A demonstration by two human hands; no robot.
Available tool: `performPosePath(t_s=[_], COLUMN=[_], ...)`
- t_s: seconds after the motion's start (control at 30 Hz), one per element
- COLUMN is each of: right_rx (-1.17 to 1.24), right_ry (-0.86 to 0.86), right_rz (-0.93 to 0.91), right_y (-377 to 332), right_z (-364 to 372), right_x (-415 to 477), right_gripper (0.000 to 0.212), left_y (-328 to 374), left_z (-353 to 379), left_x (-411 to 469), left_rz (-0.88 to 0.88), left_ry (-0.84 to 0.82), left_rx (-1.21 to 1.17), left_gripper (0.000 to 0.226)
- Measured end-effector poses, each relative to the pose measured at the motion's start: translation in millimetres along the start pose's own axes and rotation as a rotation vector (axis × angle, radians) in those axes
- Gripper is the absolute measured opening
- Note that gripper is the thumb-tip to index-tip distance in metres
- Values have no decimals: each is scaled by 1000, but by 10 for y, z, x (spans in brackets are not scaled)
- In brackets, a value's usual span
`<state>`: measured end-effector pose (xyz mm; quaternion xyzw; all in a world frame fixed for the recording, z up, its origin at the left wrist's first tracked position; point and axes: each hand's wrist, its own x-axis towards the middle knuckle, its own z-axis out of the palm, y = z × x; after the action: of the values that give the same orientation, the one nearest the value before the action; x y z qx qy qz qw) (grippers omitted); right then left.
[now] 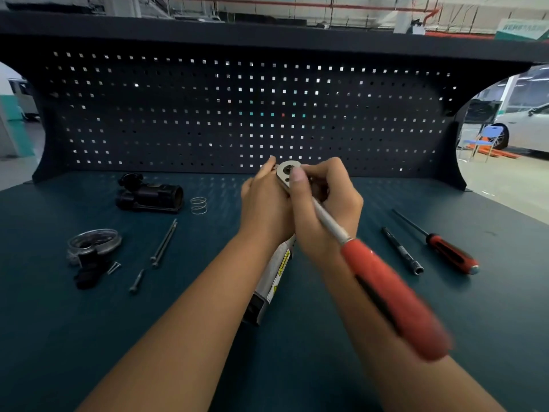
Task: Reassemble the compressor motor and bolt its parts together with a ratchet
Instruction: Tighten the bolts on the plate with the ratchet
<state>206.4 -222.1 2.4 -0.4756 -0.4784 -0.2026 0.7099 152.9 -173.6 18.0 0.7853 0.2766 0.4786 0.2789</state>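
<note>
While gripping motor (271, 278) in left hand (264, 203), pinching ratchet head (285, 173) with right hand (329, 203), seemingly bolting; next, swing handle (386, 292) steadily from five o'clock.

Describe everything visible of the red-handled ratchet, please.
The red-handled ratchet has a rounded silver metal head, slim silver shaft and thick red grip with a black stripe, blurred. It slants from the head, above the white compressor motor, back toward the camera. The right hand grips its neck, thumb on the head; the left hand, holding the motor, touches the head's edge.
</note>
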Motion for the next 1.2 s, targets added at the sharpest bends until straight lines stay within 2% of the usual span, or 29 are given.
performPosePath(t_s=[0.03,0.1,0.17,0.23,0.27,0.33,0.37,0.47,0.57,0.63,0.7,0.8,0.9,0.97,1.0,1.07,1.2], right_rx=[128,373,574,583,562,579,589,391,107,-46,-56,260,580,638,639,587,342], right_ry=[-41,-133,-275,-459,-530,-548,-489,-190,58,83,27,-152,-290,-410,-435,-378,-95], right_rz=[70,212,442,641,671,592,501,183,-32,-195,-229,47,528,781,794,613,180], right_y=[-4,9,40,94,123,151,148,111,64,73,77,34,67,120,142,156,102], right_z=[-25,-69,-96,-134,-157,-182,-180,-102,17,33,3,-73,-151,-203,-220,-208,-109], right_x=[50,194,403,590,632,599,534,223,-12,-76,-41,103,363,526,551,476,143], right_gripper=[21,25,27,35,37,34,31,23,17,22,21,21,25,35,38,35,24], left_y=[-24,-66,-76,-87,-93,-85,-83,-72,-84,-98,-85,-83,-86,-64,-55,-51,-49], left_z=[5,18,20,44,55,48,44,40,81,106,100,107,127,133,133,131,113], left_x=[13,43,45,38,42,53,58,53,67,79,78,70,51,25,18,36,74], left_rz=[-4,10,45,85,88,78,75,22,12,5,-33,-13,21,36,44,36,-15], left_ry=[-31,-40,-20,-21,-31,-33,-29,-32,-50,-41,-40,-15,11,27,26,15,0], left_rx=[56,110,85,136,164,166,160,161,215,194,125,195,240,220,226,221,236], left_gripper=[26,14,25,34,36,37,35,30,23,20,21,18,26,31,32,30,15])
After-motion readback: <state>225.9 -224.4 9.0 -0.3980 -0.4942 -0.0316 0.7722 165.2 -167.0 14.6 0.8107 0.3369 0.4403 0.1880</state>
